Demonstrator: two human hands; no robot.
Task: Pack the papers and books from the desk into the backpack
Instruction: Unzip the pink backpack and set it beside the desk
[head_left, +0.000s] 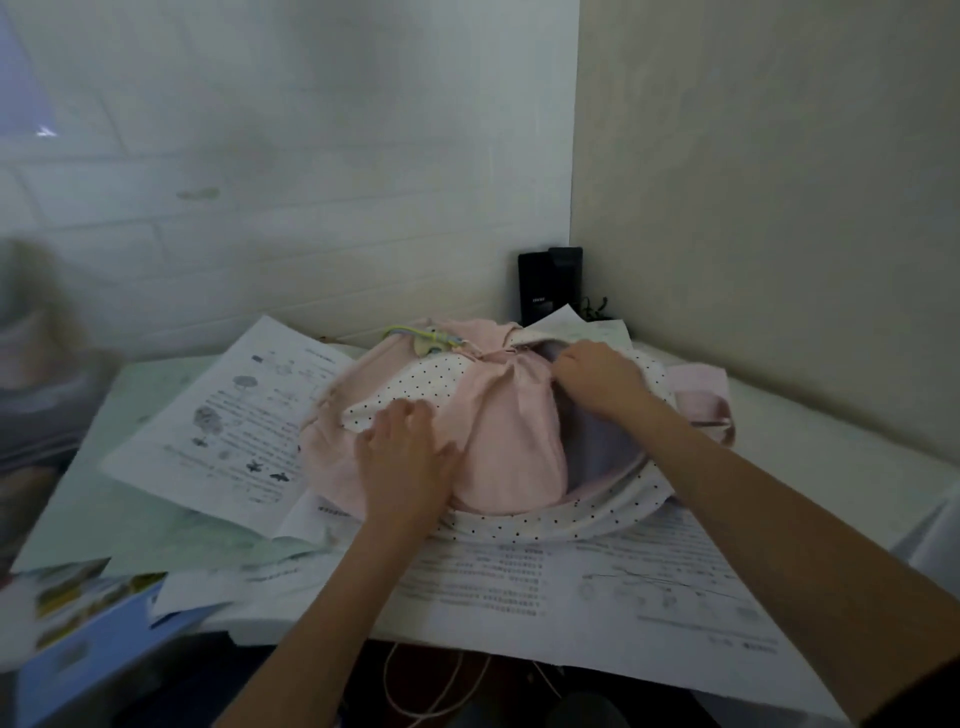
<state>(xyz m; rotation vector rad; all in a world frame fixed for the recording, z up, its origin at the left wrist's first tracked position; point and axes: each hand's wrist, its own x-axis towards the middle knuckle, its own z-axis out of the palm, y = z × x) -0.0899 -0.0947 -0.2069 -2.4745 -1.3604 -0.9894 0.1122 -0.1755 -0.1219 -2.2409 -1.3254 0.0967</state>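
A pink backpack (509, 447) with white dotted panels lies on the desk, its main opening showing a grey lining on the right. My left hand (410, 457) rests flat on the pink front with fingers spread. My right hand (597, 379) grips the upper rim of the opening near the zipper. A sheet of paper (582, 325) sticks out from the bag's far end. Printed papers (228, 421) lie spread to the left of the bag, and more printed sheets (597, 577) lie under it toward the desk's front edge.
A blue-covered book (88, 618) lies at the desk's front left corner. A black box (548, 283) stands in the back corner against the wall. The bag's pink strap (701, 400) trails to the right. A white cable (441, 691) hangs below the desk.
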